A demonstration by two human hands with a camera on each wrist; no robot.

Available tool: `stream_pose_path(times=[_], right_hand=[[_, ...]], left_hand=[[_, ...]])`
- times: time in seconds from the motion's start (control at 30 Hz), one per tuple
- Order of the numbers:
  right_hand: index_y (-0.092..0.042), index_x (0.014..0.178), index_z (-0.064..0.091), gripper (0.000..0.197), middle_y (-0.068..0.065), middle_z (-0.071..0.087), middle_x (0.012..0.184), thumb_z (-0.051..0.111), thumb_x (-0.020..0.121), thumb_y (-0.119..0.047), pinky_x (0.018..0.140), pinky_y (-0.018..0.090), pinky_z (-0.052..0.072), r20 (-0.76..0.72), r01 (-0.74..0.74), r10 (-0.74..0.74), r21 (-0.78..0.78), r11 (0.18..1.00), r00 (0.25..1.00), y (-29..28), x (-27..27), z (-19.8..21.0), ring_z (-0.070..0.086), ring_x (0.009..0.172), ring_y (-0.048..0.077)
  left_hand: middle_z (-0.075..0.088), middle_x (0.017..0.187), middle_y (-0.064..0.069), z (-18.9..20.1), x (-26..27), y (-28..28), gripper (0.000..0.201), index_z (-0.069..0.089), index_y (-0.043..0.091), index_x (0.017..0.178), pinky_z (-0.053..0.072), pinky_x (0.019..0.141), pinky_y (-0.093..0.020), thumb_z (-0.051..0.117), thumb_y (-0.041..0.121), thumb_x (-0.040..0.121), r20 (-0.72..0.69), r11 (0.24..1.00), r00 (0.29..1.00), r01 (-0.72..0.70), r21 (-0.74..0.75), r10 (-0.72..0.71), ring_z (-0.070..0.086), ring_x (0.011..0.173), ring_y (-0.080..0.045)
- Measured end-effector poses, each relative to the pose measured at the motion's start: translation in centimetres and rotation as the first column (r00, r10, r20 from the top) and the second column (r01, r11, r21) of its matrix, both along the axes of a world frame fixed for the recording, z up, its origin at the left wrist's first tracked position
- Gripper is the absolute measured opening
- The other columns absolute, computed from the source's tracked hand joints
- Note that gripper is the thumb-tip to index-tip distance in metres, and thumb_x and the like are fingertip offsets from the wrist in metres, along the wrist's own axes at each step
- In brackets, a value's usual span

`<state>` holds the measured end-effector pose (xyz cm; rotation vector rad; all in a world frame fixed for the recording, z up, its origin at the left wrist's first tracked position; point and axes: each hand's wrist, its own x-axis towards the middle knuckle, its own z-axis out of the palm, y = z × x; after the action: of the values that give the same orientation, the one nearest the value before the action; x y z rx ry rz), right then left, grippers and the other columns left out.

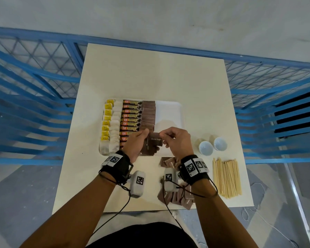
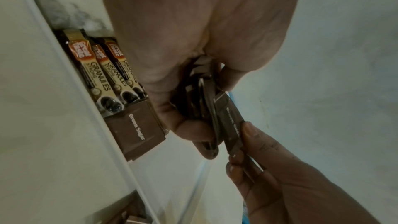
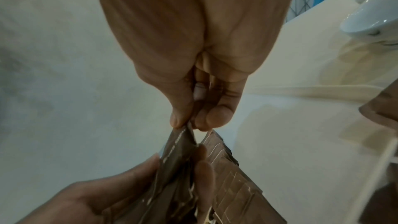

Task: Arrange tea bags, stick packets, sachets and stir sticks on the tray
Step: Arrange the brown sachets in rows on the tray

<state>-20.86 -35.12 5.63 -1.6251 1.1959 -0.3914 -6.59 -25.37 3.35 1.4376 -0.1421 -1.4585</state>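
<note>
Pinched at its top edge by the right hand (image 1: 177, 140), a light, floppy brown sugar sachet (image 1: 156, 139) slides from the stack gripped in the left hand (image 1: 136, 143), just above the tray (image 1: 170, 111).

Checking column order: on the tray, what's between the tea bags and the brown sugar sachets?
In the head view, a column of coffee granules stick packets lies between the tea bags and the brown sugar sachets.
</note>
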Motion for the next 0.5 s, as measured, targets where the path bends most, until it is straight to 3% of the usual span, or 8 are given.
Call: stream_pose_path(times=[0.1, 0.17, 0.27, 0.33, 0.43, 0.5], right_hand=[[-0.010, 0.088, 0.077, 0.003, 0.000, 0.072, 0.070, 0.074, 0.088, -0.009, 0.055, 0.017, 0.049, -0.001, 0.000, 0.000, 0.018, 1.000, 1.000, -2.0, -0.2, -0.4, 0.060, 0.051, 0.008], [-0.012, 0.090, 0.077, 0.003, 0.000, 0.072, 0.071, 0.074, 0.089, -0.010, 0.055, 0.018, 0.050, -0.012, -0.014, 0.015, 0.027, 1.000, 1.000, -3.0, -0.3, -0.7, 0.060, 0.052, 0.007], [-0.013, 0.100, 0.073, 0.010, 0.001, 0.074, 0.079, 0.074, 0.091, -0.018, 0.056, 0.024, 0.055, -0.034, -0.071, 0.072, 0.045, 0.996, 0.997, -4.6, -0.2, -1.4, 0.065, 0.058, 0.009], [-0.016, 0.108, 0.069, 0.023, 0.003, 0.074, 0.086, 0.075, 0.090, -0.029, 0.057, 0.028, 0.059, -0.052, -0.083, 0.089, 0.112, 0.990, 0.995, -5.2, 0.0, -1.7, 0.069, 0.065, 0.013], [-0.015, 0.105, 0.067, 0.023, 0.003, 0.075, 0.087, 0.075, 0.089, -0.029, 0.057, 0.028, 0.058, -0.094, -0.134, 0.149, 0.150, 0.979, 0.984, -5.8, 0.2, -2.3, 0.069, 0.065, 0.014], [-0.014, 0.099, 0.068, 0.014, 0.003, 0.075, 0.084, 0.075, 0.090, -0.022, 0.056, 0.027, 0.054, -0.089, -0.176, 0.190, 0.143, 0.974, 0.978, -6.5, 0.5, -2.9, 0.069, 0.063, 0.012]], left_hand=[[0.073, 0.117, -0.023, 0.0, -0.3, -0.7, 0.041, 0.064, 0.010, 0.128, 0.059, 0.086, -0.050, 0.050, 0.040, 0.105, -0.128, 1.000, 0.992, -0.023, -0.001, 0.023, 0.071, 0.101, -0.045], [0.071, 0.121, -0.022, -0.2, -0.5, -1.0, 0.039, 0.061, 0.008, 0.133, 0.053, 0.095, -0.058, 0.061, 0.029, 0.100, -0.125, 1.000, 0.992, -0.003, -0.013, 0.001, 0.069, 0.109, -0.046], [0.072, 0.116, -0.024, -0.6, -0.9, -1.9, 0.033, 0.061, 0.003, 0.129, 0.044, 0.103, -0.066, 0.063, 0.006, 0.096, -0.072, 1.000, 0.997, -0.017, -0.009, 0.016, 0.070, 0.104, -0.045], [0.072, 0.115, -0.026, -0.7, -0.9, -2.3, 0.028, 0.063, 0.004, 0.125, 0.049, 0.097, -0.063, 0.061, 0.002, 0.097, -0.035, 0.999, 0.999, -0.033, -0.007, 0.032, 0.071, 0.099, -0.043], [0.073, 0.115, -0.023, -0.8, -0.8, -2.9, 0.026, 0.062, 0.006, 0.125, 0.058, 0.074, -0.046, 0.061, 0.005, 0.099, 0.020, 0.999, 0.999, -0.038, -0.005, 0.038, 0.073, 0.095, -0.040], [0.074, 0.114, -0.023, -1.0, -0.6, -3.3, 0.025, 0.062, 0.004, 0.123, 0.058, 0.078, -0.049, 0.062, 0.005, 0.098, 0.039, 0.998, 0.997, -0.069, 0.014, 0.068, 0.074, 0.093, -0.039]])
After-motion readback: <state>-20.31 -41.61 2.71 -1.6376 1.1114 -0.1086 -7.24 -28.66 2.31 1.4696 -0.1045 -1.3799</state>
